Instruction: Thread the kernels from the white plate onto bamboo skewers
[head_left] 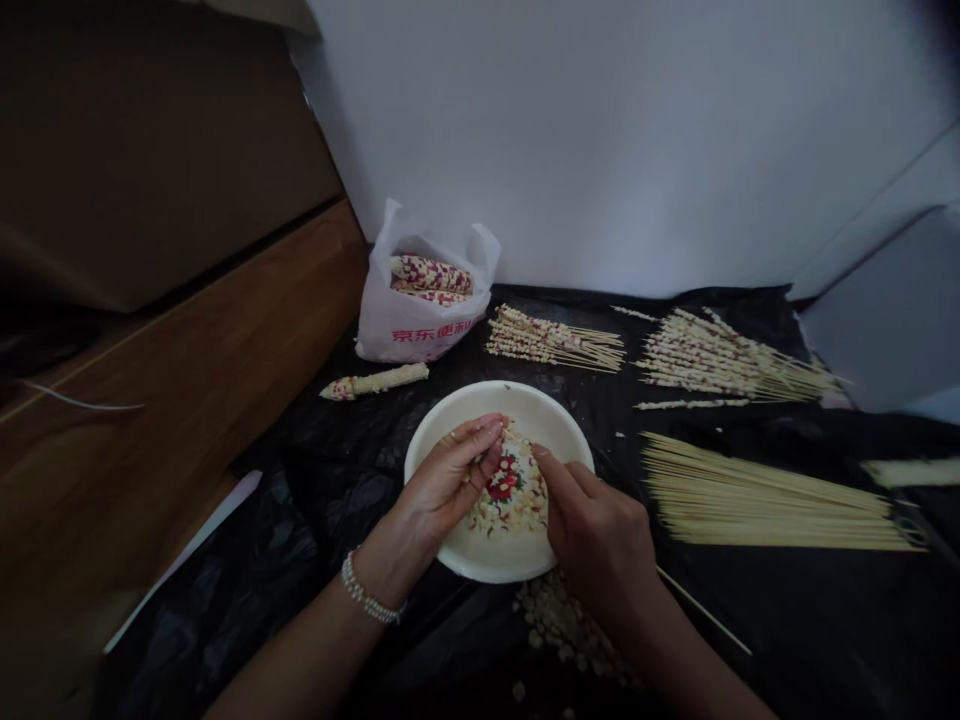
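You hold a thin skewer (705, 612) over the white bowl (574, 425), its long end running out beneath your wrist toward the lower right. Your right grip (596, 515) clasps that skewer near its front end; the fingertips of your left grip (454, 480) meet at that end, but you cannot tell whether they pinch a kernel or the stick itself. Under your hands, loose kernels (517, 515) lie in the bowl around a red print, and more are scattered on the black sheet (285, 510) just in front of it. Beyond the bowl stand a plastic bag (382, 315) of speckled cobs (431, 272) and, nearer you, a partly stripped cob (390, 378). To your right lie two bunches of threaded skewers (690, 355) and a bundle of bare sticks (765, 500).
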